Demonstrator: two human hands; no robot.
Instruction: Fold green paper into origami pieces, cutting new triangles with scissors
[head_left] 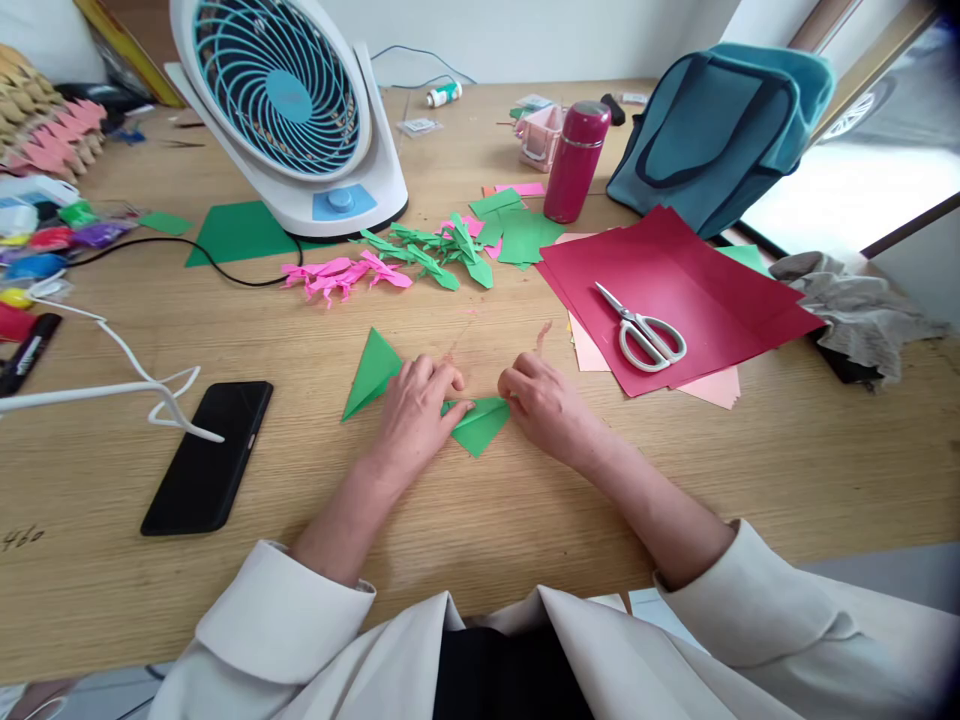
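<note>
A folded green paper [373,372] lies flat on the wooden table [465,500] in front of me. My left hand [415,412] rests on its middle, fingers curled and pressing the paper down. My right hand [541,402] is at the paper's right corner [480,425], fingers bent and pinching the folded edge. One green point sticks out to the left of my left hand, another below between my hands.
A black phone [208,456] and white cable [112,350] lie left. White scissors [641,330] rest on red sheets [712,290] at right. Folded pink [341,275] and green paper figures [431,250], a fan [289,110], a magenta bottle [576,160] and a teal bag [720,130] stand behind.
</note>
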